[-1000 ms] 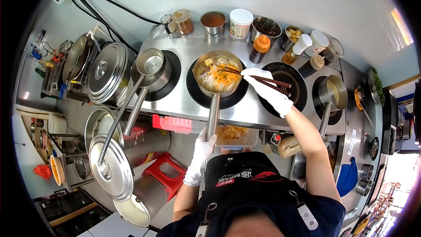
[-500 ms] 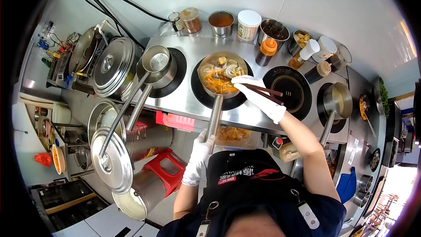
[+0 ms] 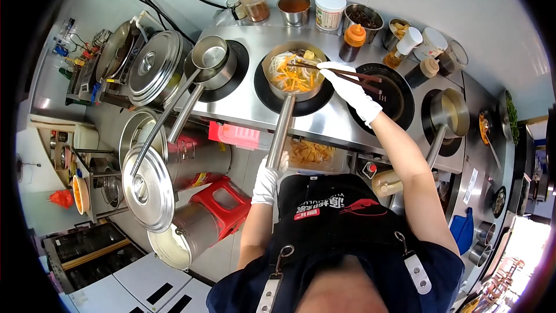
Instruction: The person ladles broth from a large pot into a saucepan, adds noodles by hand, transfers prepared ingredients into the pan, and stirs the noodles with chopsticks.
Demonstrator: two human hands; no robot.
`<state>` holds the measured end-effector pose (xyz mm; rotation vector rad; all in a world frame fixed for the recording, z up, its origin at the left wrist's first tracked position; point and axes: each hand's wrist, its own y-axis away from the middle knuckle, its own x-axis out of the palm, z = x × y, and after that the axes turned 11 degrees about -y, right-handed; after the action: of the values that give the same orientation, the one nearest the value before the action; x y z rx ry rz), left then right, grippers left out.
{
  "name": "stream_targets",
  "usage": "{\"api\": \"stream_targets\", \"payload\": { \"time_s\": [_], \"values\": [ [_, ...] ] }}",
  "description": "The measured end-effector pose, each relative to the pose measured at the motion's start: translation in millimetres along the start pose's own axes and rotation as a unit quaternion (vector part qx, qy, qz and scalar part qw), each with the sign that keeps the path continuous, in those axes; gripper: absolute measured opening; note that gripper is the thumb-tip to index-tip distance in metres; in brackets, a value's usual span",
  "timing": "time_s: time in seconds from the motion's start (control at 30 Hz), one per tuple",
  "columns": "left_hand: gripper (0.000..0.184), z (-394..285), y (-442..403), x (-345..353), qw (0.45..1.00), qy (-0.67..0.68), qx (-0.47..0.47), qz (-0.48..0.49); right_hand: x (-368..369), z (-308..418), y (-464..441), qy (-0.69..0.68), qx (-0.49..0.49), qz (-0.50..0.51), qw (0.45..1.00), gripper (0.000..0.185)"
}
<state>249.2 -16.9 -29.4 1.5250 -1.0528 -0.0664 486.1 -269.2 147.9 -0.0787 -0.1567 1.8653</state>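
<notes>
My left hand, in a white glove, is wrapped around the long metal handle of a saucepan. The pan sits on a black induction hob and holds noodles with orange vegetable shreds and a yellowish chunk. My right hand, also gloved in white, grips dark chopsticks. Their tips reach into the noodles from the right, and their thick ends stick out past the hand over the neighbouring hob.
More saucepans stand left and right. Along the wall are an orange-capped sauce bottle, a white tub and steel containers. A large lidded pot stands left. Below are a lid, a red stool and a food box.
The chopsticks have moved from the pan's right edge to deeper among the noodles, their tips now near the middle. The noodles are more spread out. My left hand keeps its hold on the handle.
</notes>
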Motion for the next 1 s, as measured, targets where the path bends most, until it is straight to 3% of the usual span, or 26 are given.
{"api": "stream_targets", "payload": {
  "time_s": [0.1,0.13,0.17,0.27,0.43,0.57,0.67,0.83,0.93,1.0],
  "values": [
    [0.036,-4,-3,-25,0.997,-0.028,0.074,0.012,3,-1,5,0.018,0.011,-0.010,1.000,0.018],
    [0.042,-12,4,-10,0.992,0.006,0.048,-0.116,3,-4,6,0.008,0.012,0.002,1.000,0.021],
    [0.044,-19,10,-6,0.987,-0.064,0.064,-0.132,3,-7,6,0.005,0.007,0.000,1.000,0.021],
    [0.048,-42,53,22,0.970,-0.184,0.146,-0.067,7,-4,8,-0.031,0.020,0.000,0.999,0.020],
    [0.039,-55,87,72,0.945,-0.281,0.166,-0.002,7,-10,7,-0.029,0.021,0.019,0.999,0.021],
    [0.031,-50,114,111,0.885,-0.430,0.177,-0.022,4,-14,6,-0.033,-0.013,0.018,0.999,0.021],
    [0.029,-55,110,105,0.868,-0.461,0.183,-0.029,-1,12,11,0.021,-0.029,0.002,0.999,0.019],
    [0.028,-76,108,89,0.857,-0.475,0.199,-0.019,-15,30,15,-0.015,-0.019,-0.024,0.999,0.022],
    [0.030,-84,110,85,0.873,-0.456,0.173,-0.007,-18,38,16,-0.008,-0.039,-0.019,0.999,0.018],
    [0.037,-86,89,61,0.931,-0.332,0.150,-0.029,-20,45,15,0.009,-0.024,0.003,1.000,0.018]
  ]
}}
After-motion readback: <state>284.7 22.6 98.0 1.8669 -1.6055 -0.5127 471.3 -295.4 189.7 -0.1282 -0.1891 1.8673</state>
